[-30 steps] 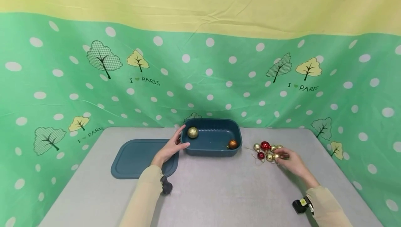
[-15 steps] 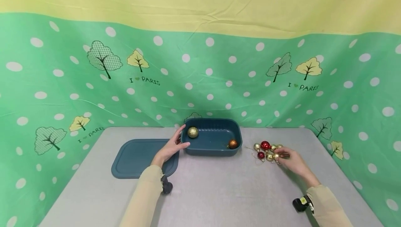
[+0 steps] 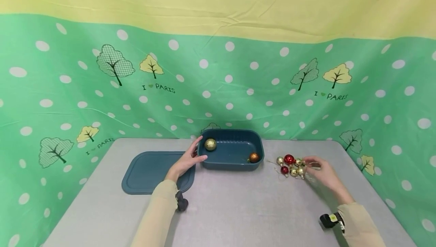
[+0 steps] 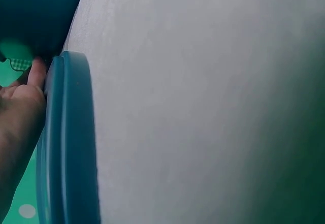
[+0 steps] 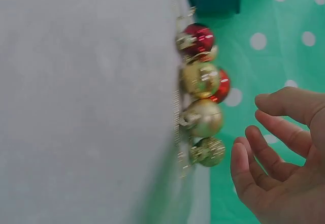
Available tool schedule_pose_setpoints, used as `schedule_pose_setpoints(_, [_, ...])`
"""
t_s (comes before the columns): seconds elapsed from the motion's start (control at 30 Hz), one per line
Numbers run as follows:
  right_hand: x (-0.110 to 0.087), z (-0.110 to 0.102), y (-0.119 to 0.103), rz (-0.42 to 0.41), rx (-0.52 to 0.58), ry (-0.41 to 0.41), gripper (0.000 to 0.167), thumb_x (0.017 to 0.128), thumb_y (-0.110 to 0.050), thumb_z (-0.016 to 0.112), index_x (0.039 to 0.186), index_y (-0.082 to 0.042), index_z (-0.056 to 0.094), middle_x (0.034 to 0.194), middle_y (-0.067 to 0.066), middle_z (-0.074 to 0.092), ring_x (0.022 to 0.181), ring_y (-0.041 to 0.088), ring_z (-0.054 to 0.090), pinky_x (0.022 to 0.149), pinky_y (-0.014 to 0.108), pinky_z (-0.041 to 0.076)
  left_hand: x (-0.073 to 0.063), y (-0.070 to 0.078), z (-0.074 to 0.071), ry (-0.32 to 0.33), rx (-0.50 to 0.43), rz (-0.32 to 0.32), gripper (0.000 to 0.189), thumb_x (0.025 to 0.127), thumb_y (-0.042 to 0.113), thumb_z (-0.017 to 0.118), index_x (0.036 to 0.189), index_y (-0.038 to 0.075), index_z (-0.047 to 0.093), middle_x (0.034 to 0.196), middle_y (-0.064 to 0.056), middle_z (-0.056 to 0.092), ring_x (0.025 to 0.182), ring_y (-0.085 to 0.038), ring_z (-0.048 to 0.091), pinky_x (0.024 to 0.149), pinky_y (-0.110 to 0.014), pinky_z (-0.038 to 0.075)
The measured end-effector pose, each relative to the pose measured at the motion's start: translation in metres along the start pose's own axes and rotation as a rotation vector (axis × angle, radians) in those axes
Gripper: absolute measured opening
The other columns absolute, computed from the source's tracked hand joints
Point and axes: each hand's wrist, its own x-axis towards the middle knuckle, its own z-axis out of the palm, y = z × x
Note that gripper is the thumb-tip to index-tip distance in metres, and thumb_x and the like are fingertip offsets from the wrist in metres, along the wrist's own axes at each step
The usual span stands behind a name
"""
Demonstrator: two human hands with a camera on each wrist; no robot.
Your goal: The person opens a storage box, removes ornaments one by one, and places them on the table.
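Observation:
My left hand [image 3: 184,163] rests with spread, fairly straight fingers against the left end of a dark blue plastic box [image 3: 230,166]. Inside that box are a glittery gold bauble [image 3: 210,144] at the left and an orange-copper bauble [image 3: 253,157] at the right. To the right of the box lies a cluster of small baubles, red [image 3: 289,159] and gold [image 3: 293,171], with thin gold hanging strings. Just right of this cluster hovers my right hand [image 3: 321,171]; in the right wrist view its fingers are loosely bent, apart from the baubles, and hold nothing.
A flat blue lid [image 3: 146,173] lies on the grey table [image 3: 238,209] left of the box, partly under my left forearm in the head view. Behind the table hangs a green and yellow cloth [image 3: 218,69] with dots and trees.
My right hand has come off the nearest gold bauble and shifted slightly back and to the right, leaving it in the cluster. The left hand stays at the box.

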Motion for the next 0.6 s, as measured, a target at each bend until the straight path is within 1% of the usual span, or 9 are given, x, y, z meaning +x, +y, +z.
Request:
schedule_pose_setpoints(0.03, [0.0,-0.001,-0.002,-0.005,0.005,0.006,0.034,0.088,0.001,0.065,0.119,0.011,0.058,0.112,0.03,0.06,0.1,0.047,0.057,0.08,0.049,0.051,0.0,0.0,0.0,-0.001,-0.001,0.0,0.084,0.093,0.015,0.065,0.157,0.016,0.01,0.159,-0.018,-0.007,0.144,-0.039,-0.002,0.114,-0.051,0.01])
schedule_pose_setpoints(0.13, [0.0,-0.001,-0.008,-0.017,0.005,0.008,0.034,0.088,0.001,0.065,0.12,0.01,0.058,0.113,0.03,0.06,0.101,0.045,0.058,0.078,0.039,0.051,0.001,-0.001,0.0,-0.004,-0.004,0.002,0.085,0.093,0.015,0.065,0.157,0.016,0.01,0.159,-0.018,-0.007,0.144,-0.038,-0.002,0.114,-0.051,0.01])
schedule_pose_setpoints(0.2, [0.001,0.001,-0.011,-0.019,0.026,0.001,0.034,0.088,0.001,0.066,0.12,0.011,0.058,0.113,0.03,0.06,0.1,0.044,0.059,0.076,0.032,0.051,0.001,-0.002,0.001,-0.007,-0.007,0.004,0.085,0.094,0.015,0.065,0.157,0.016,0.01,0.159,-0.018,-0.007,0.144,-0.039,-0.002,0.114,-0.051,0.01])
schedule_pose_setpoints(0.3, [0.001,0.007,-0.015,-0.029,0.077,-0.011,0.033,0.087,0.003,0.066,0.118,0.012,0.058,0.112,0.03,0.06,0.097,0.041,0.06,0.071,0.027,0.052,0.002,-0.003,0.001,-0.014,-0.007,0.007,0.085,0.094,0.015,0.065,0.157,0.016,0.01,0.159,-0.019,-0.006,0.144,-0.039,-0.001,0.114,-0.052,0.011])
schedule_pose_setpoints(0.47, [0.005,0.024,-0.027,-0.078,0.185,-0.023,0.03,0.086,0.005,0.066,0.114,0.014,0.059,0.107,0.031,0.061,0.088,0.03,0.063,0.066,0.024,0.053,0.001,-0.002,0.001,-0.01,-0.013,0.005,0.085,0.094,0.014,0.065,0.157,0.017,0.009,0.159,-0.019,-0.004,0.144,-0.039,0.0,0.113,-0.052,0.011])
schedule_pose_setpoints(0.6, [0.011,0.038,-0.037,-0.125,0.234,-0.034,0.028,0.086,0.006,0.066,0.112,0.015,0.06,0.102,0.029,0.062,0.085,0.023,0.063,0.065,0.024,0.053,0.0,-0.001,0.001,-0.003,-0.012,0.014,0.085,0.093,0.014,0.065,0.157,0.016,0.009,0.159,-0.019,-0.005,0.144,-0.04,-0.002,0.113,-0.052,0.01])
